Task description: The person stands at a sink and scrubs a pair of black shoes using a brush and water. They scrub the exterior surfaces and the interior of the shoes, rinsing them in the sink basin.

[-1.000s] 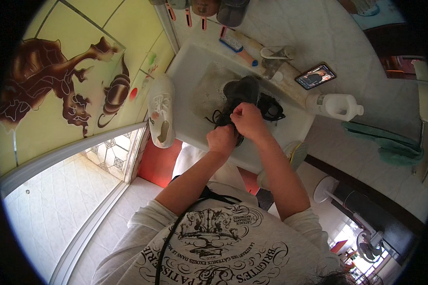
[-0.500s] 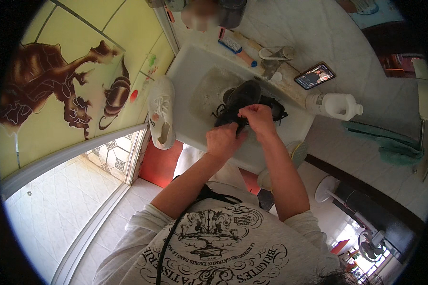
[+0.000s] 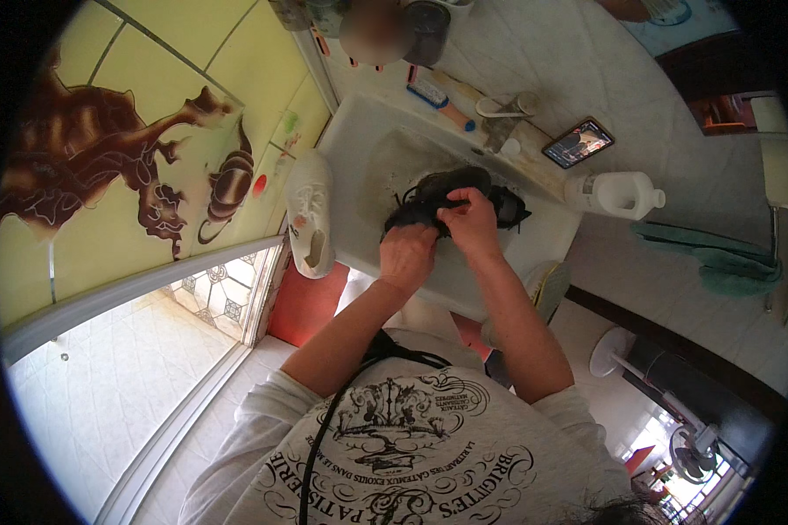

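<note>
A black shoe is held over the basin of the white sink, which has some murky water in it. My left hand grips the near end of this shoe, its fingertips hidden against the dark material. With bent fingers, my right hand pinches at the upper side of the shoe; I cannot make out whether a lace is between the fingertips. Behind and to the right, a second black shoe lies in the sink with loose laces.
White sneakers rest on the sink's rim, one at the left and one at the near right. A blue and orange brush lies behind the basin near the tap. A phone and a white jug are at the right.
The black shoe has tipped lower and turned in my hands, so its sole shows less. Both hands stay on it. The view has shifted slightly.
</note>
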Demonstrator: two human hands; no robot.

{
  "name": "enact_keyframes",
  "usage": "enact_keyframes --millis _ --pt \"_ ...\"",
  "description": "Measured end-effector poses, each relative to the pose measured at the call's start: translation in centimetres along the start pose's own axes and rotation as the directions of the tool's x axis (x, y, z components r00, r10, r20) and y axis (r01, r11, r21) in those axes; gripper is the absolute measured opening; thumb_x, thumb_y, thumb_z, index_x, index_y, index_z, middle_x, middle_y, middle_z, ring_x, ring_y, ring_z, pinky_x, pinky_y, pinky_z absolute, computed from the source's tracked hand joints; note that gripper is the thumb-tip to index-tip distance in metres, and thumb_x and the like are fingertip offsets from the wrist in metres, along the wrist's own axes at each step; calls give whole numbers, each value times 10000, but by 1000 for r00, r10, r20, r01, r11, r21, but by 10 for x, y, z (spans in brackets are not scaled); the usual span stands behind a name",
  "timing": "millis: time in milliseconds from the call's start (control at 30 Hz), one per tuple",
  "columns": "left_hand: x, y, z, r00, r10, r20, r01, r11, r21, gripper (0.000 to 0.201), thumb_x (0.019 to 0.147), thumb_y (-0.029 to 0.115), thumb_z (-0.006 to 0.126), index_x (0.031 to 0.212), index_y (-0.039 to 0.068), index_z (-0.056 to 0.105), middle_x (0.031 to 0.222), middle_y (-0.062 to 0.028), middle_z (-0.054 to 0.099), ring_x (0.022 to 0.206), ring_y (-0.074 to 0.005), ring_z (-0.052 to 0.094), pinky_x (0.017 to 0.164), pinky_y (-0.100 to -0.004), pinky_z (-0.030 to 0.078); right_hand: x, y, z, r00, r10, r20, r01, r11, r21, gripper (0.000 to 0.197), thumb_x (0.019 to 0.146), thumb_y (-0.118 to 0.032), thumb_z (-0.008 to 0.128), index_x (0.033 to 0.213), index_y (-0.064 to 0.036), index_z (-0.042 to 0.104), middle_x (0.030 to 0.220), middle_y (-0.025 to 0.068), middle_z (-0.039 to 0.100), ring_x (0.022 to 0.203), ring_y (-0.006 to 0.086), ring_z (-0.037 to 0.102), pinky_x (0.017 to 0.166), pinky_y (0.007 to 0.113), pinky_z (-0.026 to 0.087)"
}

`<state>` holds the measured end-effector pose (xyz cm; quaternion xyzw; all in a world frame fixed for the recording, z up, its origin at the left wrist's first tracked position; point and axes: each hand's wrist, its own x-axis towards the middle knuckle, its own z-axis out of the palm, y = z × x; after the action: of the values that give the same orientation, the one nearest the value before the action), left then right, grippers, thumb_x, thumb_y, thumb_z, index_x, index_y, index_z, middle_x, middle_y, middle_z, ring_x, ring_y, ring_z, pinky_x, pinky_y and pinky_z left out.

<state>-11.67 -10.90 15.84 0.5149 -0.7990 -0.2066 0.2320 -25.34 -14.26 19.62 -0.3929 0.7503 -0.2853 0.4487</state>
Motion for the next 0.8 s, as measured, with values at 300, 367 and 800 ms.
enact_keyframes --millis 300,367,800 --pt "-5 9 -3 973 223 53 -221 974 -41 122 693 81 617 797 111 671 723 -70 619 697 -264 611 667 -389 464 37 -7 1 989 -144 -25 139 979 -149 231 762 -44 720 935 -41 567 822 51 629 758 168 603 683 318 483" --pt "-4 13 -7 973 222 61 -220 975 -29 116 687 90 628 794 107 671 715 -67 615 693 -262 610 670 -386 465 53 3 -2 998 -55 2 55 998 6 249 781 -94 729 976 -53 579 842 37 635 709 136 577 615 290 464" --pt "-12 5 -11 992 104 -78 -106 994 -19 61 676 101 667 736 108 663 691 -48 601 671 -253 613 634 -373 481 11 4 -28 940 -86 330 204 918 -340 422 847 -409 656 868 9 702 748 142 677 664 246 627 662 384 499"
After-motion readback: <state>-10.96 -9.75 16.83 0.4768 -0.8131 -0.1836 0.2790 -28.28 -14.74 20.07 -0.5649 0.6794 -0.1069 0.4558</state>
